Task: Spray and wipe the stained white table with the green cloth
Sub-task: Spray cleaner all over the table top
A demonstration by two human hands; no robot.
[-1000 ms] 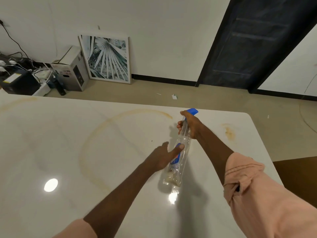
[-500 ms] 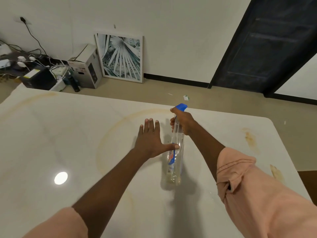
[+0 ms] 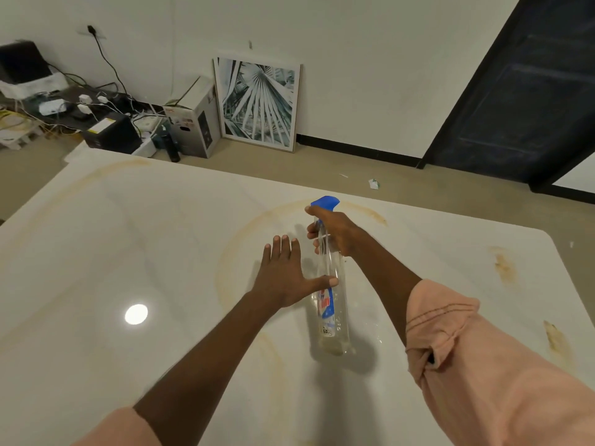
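Note:
A clear spray bottle (image 3: pixel 331 313) with a blue trigger head stands on the white table (image 3: pixel 128 252). My right hand (image 3: pixel 335 231) is wrapped around its neck just under the blue head. My left hand (image 3: pixel 285 272) is flat and spread beside the bottle on its left, with the thumb touching the bottle's side. A large brown ring stain (image 3: pixel 244 226) curves across the table around my hands. Smaller brown stains (image 3: pixel 504 268) mark the right side. No green cloth is in view.
The table's far edge runs behind my hands, and its rounded right corner (image 3: pixel 547 235) is at the right. On the floor beyond stand a framed leaf picture (image 3: pixel 257 103), a cardboard box (image 3: pixel 193 123), a dark bottle (image 3: pixel 172 148) and tangled cables and chargers (image 3: pixel 80 104). A dark door (image 3: pixel 521 91) is at the right.
My left hand has opened flat beside the bottle, with only the thumb left on it. The view has swung left. The bottle stays on the table in my right hand.

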